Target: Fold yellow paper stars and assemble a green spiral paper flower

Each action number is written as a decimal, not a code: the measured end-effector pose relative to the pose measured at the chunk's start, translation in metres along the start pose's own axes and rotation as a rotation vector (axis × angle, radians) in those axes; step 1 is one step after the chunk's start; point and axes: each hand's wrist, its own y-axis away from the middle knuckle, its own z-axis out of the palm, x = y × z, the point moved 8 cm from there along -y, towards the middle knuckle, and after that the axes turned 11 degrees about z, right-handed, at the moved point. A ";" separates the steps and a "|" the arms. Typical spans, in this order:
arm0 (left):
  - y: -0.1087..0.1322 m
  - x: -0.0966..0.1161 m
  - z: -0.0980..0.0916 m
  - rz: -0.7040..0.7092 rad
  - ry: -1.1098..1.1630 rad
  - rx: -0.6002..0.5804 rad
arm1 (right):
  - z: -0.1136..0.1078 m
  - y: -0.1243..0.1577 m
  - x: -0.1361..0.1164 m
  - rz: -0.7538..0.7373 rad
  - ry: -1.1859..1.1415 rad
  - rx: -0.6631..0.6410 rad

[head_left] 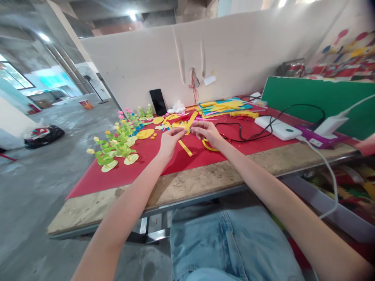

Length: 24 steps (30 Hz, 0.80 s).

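Over the red sheet [146, 160], my left hand [171, 142] pinches a yellow paper strip [191, 121] between thumb and fingertips. The strip slants up and away from the fingers. My right hand [209, 132] meets it from the other side, its fingertips closed at the strip's near part. Below the hands, another yellow length [185, 148] points down toward the table edge; whether it belongs to the same strip is hard to tell. A curved yellow piece [209, 146], perhaps a handle, lies under my right wrist. Cut paper scraps [172, 119] are scattered just beyond my fingers.
Green paper plants [113, 150] on round pale bases stand at left. A dark phone [158, 102] leans against the white board [131, 66]. Yellow and blue paper sheets [225, 105] lie at the back. On the right are a white power strip [278, 128] and black cable [243, 138].
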 end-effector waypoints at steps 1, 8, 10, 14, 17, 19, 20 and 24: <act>0.000 0.000 0.000 -0.009 -0.001 -0.003 | -0.001 0.001 -0.002 -0.008 0.009 0.018; 0.005 0.000 0.006 -0.065 0.022 -0.031 | -0.001 0.002 -0.006 -0.073 0.133 0.033; 0.005 0.000 0.006 -0.077 0.036 -0.027 | -0.001 0.002 -0.006 -0.087 0.148 0.037; 0.004 -0.001 0.006 -0.084 0.067 -0.022 | -0.003 0.004 -0.008 -0.115 0.158 0.083; 0.003 -0.003 0.005 -0.093 0.085 -0.024 | -0.003 0.006 -0.011 -0.126 0.159 0.103; 0.002 -0.005 0.006 -0.102 0.102 -0.031 | -0.003 0.007 -0.012 -0.125 0.151 0.102; 0.002 -0.006 0.006 -0.111 0.114 -0.035 | -0.002 0.008 -0.012 -0.123 0.148 0.098; 0.001 -0.012 0.005 -0.183 0.172 -0.020 | 0.001 0.010 -0.016 -0.171 0.189 0.086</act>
